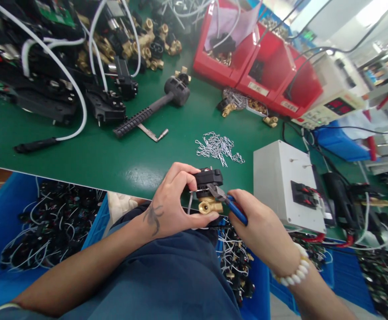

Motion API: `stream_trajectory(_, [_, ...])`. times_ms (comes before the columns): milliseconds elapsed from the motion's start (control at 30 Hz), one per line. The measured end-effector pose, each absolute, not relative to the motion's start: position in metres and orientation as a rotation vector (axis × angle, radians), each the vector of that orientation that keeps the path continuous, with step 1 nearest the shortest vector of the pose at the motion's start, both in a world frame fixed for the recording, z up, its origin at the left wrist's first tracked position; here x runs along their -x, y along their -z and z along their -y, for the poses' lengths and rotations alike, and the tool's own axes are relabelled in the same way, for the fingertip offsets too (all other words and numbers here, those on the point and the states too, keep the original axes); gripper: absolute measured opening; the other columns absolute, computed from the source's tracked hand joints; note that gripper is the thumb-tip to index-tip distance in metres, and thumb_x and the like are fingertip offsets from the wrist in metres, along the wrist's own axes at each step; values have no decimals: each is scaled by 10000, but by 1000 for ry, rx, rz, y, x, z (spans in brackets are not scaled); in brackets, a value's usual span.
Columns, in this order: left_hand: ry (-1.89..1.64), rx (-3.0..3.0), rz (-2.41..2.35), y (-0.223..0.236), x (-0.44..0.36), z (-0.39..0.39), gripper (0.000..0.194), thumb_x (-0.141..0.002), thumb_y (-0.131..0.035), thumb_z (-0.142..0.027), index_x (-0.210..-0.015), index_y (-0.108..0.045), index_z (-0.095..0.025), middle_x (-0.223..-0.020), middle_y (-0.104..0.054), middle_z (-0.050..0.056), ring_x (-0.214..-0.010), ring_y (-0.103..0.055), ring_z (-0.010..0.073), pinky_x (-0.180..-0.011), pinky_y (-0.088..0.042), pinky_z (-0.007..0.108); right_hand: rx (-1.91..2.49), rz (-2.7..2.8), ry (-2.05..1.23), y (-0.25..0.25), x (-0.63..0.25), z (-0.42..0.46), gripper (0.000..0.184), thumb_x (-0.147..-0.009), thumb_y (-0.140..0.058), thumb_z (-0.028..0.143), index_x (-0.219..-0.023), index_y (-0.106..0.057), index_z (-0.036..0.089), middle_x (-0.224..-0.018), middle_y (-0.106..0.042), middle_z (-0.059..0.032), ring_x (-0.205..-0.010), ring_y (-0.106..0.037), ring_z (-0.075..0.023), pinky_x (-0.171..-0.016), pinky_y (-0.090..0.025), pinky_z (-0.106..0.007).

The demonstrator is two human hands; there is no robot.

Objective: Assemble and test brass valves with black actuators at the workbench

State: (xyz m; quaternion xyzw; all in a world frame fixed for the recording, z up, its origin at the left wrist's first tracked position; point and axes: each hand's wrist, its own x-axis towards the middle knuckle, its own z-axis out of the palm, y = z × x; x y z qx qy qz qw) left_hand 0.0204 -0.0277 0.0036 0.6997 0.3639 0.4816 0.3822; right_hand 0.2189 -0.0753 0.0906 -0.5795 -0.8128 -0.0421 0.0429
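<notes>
My left hand is closed round a small valve with a black top and a brass body, held just over the near edge of the green table. My right hand grips blue-handled pliers. The pliers' jaws touch the valve between its black top and its brass body, where a thin wire clip shows. A loose heap of wire clips lies on the table just beyond my hands.
A white switch box stands to the right. Red bins sit at the back. Black parts, brass fittings and white cables crowd the left rear. Blue crates of wired parts are below the table edge.
</notes>
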Motion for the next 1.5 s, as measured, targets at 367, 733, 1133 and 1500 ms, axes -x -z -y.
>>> stream_trajectory(367, [-1236, -1780, -916, -3, -21, 27, 452, -638, -837, -272, -843, -439, -217, -1096, -575, 62, -1020, -593, 209, -851, -565, 396, 1775, 2440, 125, -85, -221, 78, 167, -872, -492, 77, -977, -562, 186, -772, -595, -31, -626, -574, -160, -530, -424, -272])
stream_trajectory(733, [-1220, -1784, -929, -3, -20, 26, 454, -636, -842, -291, -837, -442, -220, -1097, -572, 69, -1032, -594, 225, -836, -570, 406, 1795, 2541, 114, -87, -221, 74, 188, -843, -491, 61, -967, -558, 186, -744, -584, -23, -595, -552, -156, -502, -402, -269])
stream_trajectory(1133, [-1222, -1860, -897, -5, -21, 27, 463, -640, -842, -280, -854, -435, -222, -1096, -586, 72, -1030, -600, 222, -878, -557, 417, 1753, 2568, 143, -94, -217, 75, 210, -817, -484, 27, -933, -558, 187, -754, -585, -27, -597, -555, -159, -521, -403, -272])
stream_trajectory(1500, [-1212, -1844, -897, -3, -20, 27, 473, -639, -849, -275, -859, -433, -225, -1111, -586, 70, -1057, -594, 223, -896, -551, 412, 1782, 2445, 199, -93, -221, 78, 189, -861, -502, 68, -998, -569, 181, -778, -595, -33, -629, -576, -166, -537, -429, -279])
